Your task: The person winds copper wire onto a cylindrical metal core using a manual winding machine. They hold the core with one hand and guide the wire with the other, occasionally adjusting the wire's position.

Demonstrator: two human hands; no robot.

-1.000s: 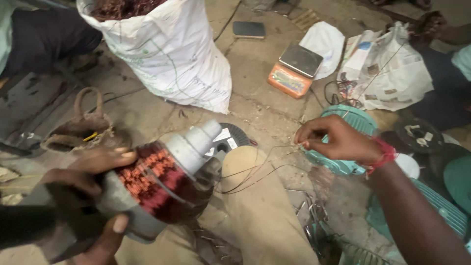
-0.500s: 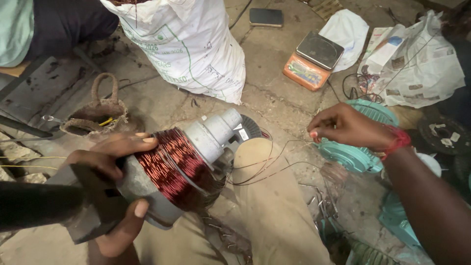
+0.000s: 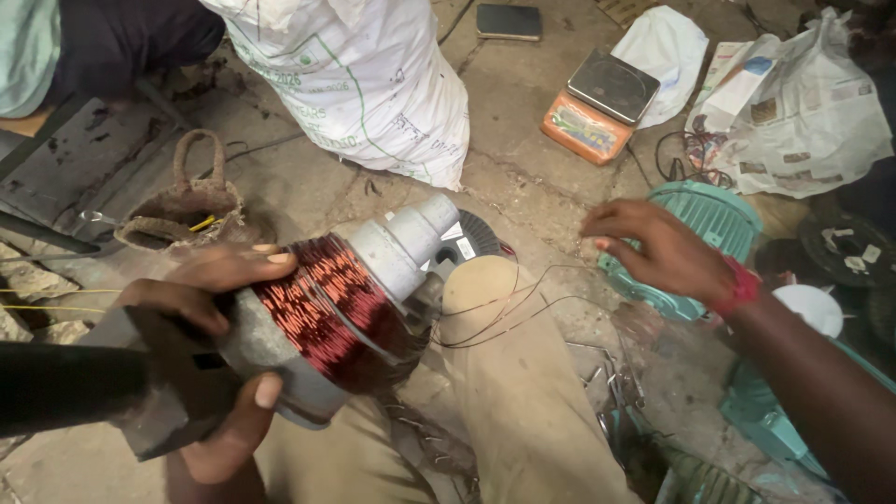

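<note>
A person's left hand (image 3: 201, 308) wraps around a grey spool (image 3: 322, 313) wound with copper-red wire, fingers over the top and thumb beneath, a full grip that props the spool against the knee (image 3: 485, 308) so it lies tilted with its grey hub pointing up and to the right. The right hand (image 3: 658, 247) hangs apart over the floor with fingers loosely spread; it appears to draw thin wire strands (image 3: 509, 308) that loop from the spool across the knee, though whether the fingers pinch them cannot be told. Beneath that hand sits a teal motor housing (image 3: 723, 219), and beyond it on the concrete floor (image 3: 523, 140) an orange scale (image 3: 597, 107). A white sack (image 3: 364, 75) stands behind the spool, a small woven basket (image 3: 182, 210) to its left.
</note>
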